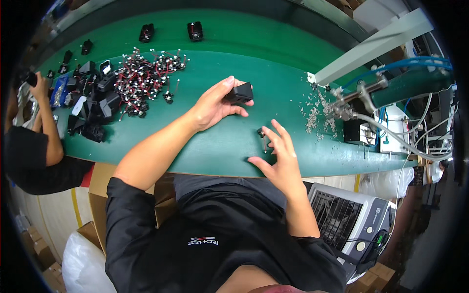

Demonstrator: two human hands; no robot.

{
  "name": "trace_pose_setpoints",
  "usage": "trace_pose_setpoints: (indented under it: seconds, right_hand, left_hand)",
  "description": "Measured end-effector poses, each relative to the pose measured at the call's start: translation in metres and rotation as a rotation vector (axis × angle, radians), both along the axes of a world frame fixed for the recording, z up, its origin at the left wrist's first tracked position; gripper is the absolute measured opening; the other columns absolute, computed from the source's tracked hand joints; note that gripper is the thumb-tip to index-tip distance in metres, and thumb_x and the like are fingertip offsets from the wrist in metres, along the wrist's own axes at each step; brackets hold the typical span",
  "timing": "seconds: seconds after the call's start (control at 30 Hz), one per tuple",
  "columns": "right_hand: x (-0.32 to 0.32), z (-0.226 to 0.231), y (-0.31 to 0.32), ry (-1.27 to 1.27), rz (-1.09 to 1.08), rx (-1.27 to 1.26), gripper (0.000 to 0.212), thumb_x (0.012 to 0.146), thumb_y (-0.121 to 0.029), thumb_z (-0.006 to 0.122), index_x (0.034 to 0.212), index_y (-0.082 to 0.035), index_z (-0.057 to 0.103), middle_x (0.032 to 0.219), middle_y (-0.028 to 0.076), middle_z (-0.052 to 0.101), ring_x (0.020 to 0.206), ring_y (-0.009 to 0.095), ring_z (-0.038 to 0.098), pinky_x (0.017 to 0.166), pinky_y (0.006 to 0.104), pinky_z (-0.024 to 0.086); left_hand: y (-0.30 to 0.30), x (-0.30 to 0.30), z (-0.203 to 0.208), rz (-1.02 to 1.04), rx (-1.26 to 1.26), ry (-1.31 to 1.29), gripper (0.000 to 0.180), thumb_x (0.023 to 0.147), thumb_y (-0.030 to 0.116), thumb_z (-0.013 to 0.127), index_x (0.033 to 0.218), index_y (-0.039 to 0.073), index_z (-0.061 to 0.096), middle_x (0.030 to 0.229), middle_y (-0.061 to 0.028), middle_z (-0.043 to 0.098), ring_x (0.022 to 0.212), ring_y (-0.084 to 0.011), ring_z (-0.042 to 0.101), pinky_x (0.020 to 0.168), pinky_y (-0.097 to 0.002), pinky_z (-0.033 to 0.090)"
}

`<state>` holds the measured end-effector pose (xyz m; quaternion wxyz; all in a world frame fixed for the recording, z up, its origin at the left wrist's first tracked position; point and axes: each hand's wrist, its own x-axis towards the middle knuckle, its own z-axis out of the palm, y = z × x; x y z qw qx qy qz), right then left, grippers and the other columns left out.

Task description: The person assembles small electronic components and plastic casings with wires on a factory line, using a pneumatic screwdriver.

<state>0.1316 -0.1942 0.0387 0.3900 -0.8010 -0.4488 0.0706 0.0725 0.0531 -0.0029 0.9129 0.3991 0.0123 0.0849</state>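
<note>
My left hand [217,103] is closed around a black box-shaped plastic housing [239,93], above the green work table [210,141]. To its right and nearer to me, my right hand [279,158] has its fingers spread, thumb well apart from the index finger. Beside the index fingertip is a small black part with short wires [262,134]; whether the finger touches it I cannot tell. At the left on the table lies a heap of small parts with red and black wires [141,78], and next to it a pile of black plastic housings [97,100].
Many small metal screws [317,112] are scattered at the right, by a clamped machine [351,105] with blue and white hoses. Two black assemblies [195,31] sit on the far green strip. A co-worker's arm [46,122] is at the left. A grey air cooler [342,215] stands below the table's right side.
</note>
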Motion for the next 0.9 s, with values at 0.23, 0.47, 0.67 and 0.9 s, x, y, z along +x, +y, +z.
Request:
trace_pose_setpoints:
  seconds: [0.23,0.47,0.67,0.9]
  right_hand:
    - [0.049,-0.019,-0.01,-0.357,0.099,0.035,0.027,0.087,0.005,0.07,0.112,-0.004,0.072,0.116,0.012,0.072,0.1,0.026,0.068,0.084,0.0372,0.055]
    - [0.047,-0.022,0.004,-0.317,0.174,0.027,0.018,0.079,0.004,0.077,0.094,-0.003,0.071,0.104,0.009,0.073,0.092,0.028,0.069,0.08,0.0373,0.057]
    - [0.021,0.023,0.007,-0.259,0.023,0.246,0.016,0.083,0.006,0.076,0.095,-0.002,0.071,0.102,0.012,0.074,0.091,0.027,0.073,0.075,0.0348,0.059]
    - [0.014,0.011,0.022,-0.393,0.079,0.146,0.023,0.076,0.005,0.079,0.095,-0.002,0.07,0.105,0.011,0.071,0.096,0.03,0.069,0.081,0.0389,0.058]
  left_hand:
    - [-0.006,-0.003,-0.003,-0.008,0.097,0.04,0.051,0.106,0.044,0.053,0.134,0.001,0.053,0.131,-0.0144,0.058,0.115,-0.027,0.062,0.09,-0.0414,0.057]
    - [-0.015,-0.007,0.004,0.064,0.089,0.047,0.06,0.096,0.026,0.074,0.143,0.002,0.046,0.132,-0.0126,0.059,0.118,-0.0241,0.061,0.094,-0.0385,0.056]
    - [-0.032,-0.009,0.005,0.105,0.588,0.067,0.086,0.071,0.005,0.092,0.145,0.004,0.048,0.132,-0.0098,0.058,0.116,-0.0191,0.062,0.094,-0.0346,0.056]
    - [-0.05,-0.014,0.023,0.189,1.03,-0.018,0.085,0.066,0.007,0.091,0.142,0.009,0.051,0.132,-0.0131,0.054,0.111,-0.0315,0.062,0.087,-0.0388,0.059]
